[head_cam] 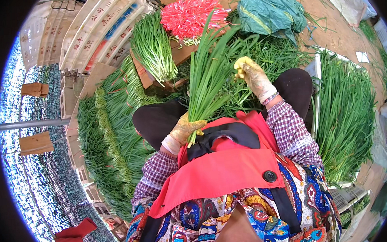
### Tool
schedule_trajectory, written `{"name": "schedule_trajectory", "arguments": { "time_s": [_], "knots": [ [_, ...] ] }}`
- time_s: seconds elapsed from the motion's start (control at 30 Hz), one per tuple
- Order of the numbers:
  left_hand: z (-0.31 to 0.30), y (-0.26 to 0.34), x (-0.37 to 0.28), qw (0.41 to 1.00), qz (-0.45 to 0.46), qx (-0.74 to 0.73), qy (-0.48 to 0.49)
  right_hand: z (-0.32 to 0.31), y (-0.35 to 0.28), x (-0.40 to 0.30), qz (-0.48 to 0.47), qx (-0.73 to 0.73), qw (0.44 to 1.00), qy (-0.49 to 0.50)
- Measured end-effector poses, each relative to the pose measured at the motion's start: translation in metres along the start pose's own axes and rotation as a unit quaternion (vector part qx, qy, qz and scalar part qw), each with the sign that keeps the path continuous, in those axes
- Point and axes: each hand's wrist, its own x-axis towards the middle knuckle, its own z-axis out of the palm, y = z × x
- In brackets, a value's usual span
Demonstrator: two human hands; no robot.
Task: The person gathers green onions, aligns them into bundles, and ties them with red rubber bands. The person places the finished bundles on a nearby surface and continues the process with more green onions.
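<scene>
My left hand, in a stained yellow-and-white glove, grips a bunch of long green leaves, apparently garlic chives, by its pale stem ends. The leaves fan upward, away from my lap. To the right of the bunch is my right hand, gloved the same way, with its fingers curled in and nothing visible in them. Loose leaves lie heaped beneath and beyond it. Past the held bunch, a pile of pale-stemmed greens rests on a low wooden board.
Red plastic ties lie in a heap beyond the board, near a crumpled green sack. Tied bundles are stacked at my left. A white crate full of long greens stands at my right. More crates are at upper left.
</scene>
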Motion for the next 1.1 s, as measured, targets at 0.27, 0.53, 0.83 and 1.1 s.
{"name": "schedule_trajectory", "arguments": {
  "time_s": [0.27, 0.53, 0.83, 1.1],
  "knots": [
    [0.01, 0.005, 0.0, 1.0, 0.003, 0.006, 0.018, 0.023, -0.017, 0.018, 0.049, -0.265, 0.961, 0.065],
    [0.017, 0.006, 0.0, 0.996, 0.023, 0.081, 0.002, 0.023, 0.002, 0.026, 0.102, -0.395, 0.912, 0.045],
    [0.007, -0.001, 0.005, 1.0, -0.013, -0.013, -0.008, 0.008, 0.018, 0.004, 0.046, 0.056, 0.99, 0.121],
    [0.004, -0.001, 0.002, 0.998, -0.009, -0.064, 0.003, -0.038, -0.018, 0.006, -0.102, 0.28, 0.946, 0.129]
  ]
}}
